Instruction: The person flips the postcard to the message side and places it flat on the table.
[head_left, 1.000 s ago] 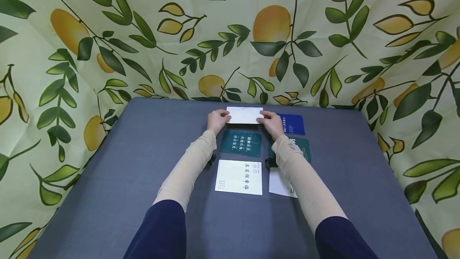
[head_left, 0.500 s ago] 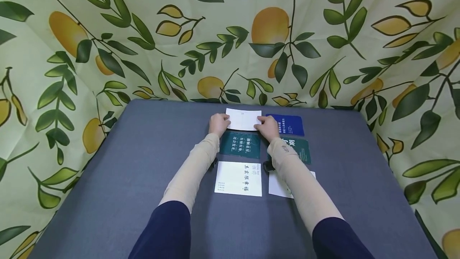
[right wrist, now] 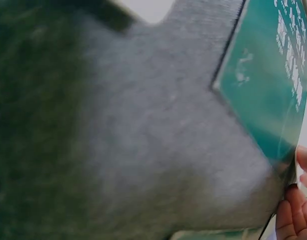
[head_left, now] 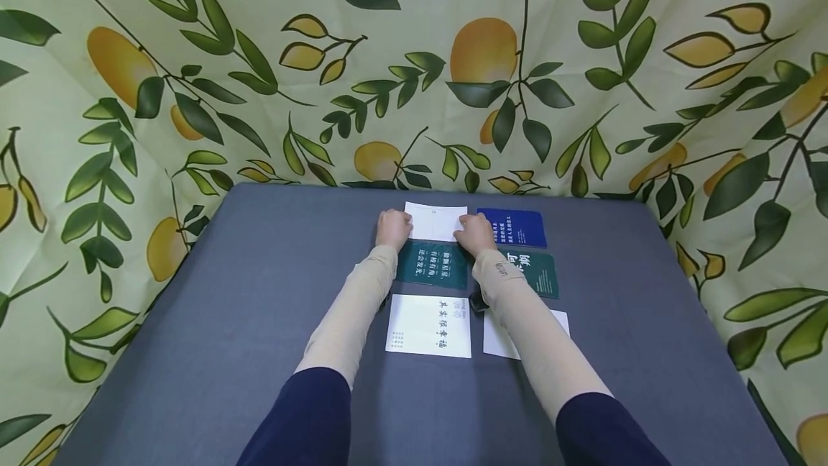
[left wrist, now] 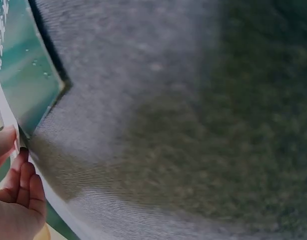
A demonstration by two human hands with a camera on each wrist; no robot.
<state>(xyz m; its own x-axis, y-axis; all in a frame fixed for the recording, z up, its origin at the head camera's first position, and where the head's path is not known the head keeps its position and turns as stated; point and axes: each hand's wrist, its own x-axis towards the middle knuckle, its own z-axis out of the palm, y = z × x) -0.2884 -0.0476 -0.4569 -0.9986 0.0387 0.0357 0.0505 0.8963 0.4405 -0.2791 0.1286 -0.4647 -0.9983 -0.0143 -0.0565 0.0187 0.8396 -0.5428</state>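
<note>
Both hands hold a white card (head_left: pixel 436 223) between them near the far side of the table. My left hand (head_left: pixel 392 228) pinches its left edge between thumb and fingers, as the left wrist view also shows with the thumb (left wrist: pixel 3 142) on one face. At the opposite edge, my right hand (head_left: pixel 476 234) grips the card in the same way. Directly in front of it lies a dark green card (head_left: pixel 432 265) with white Chinese characters, which the held card borders in the head view. In the right wrist view, that green card (right wrist: pixel 266 85) appears beside the fingertips.
Nearer on the grey tabletop (head_left: pixel 259 308) is a white card with black characters (head_left: pixel 420 329). A second column on the right has a blue card (head_left: pixel 527 227), a green card (head_left: pixel 540 275) and a white card (head_left: pixel 501 340), partly covered by the right forearm. A leaf-patterned cloth (head_left: pixel 388 113) hangs behind.
Both hands have drawn the white card a little nearer, towards the green card, and its face now lies flatter to view. The right forearm has shifted slightly left, uncovering more of the right-hand green card.
</note>
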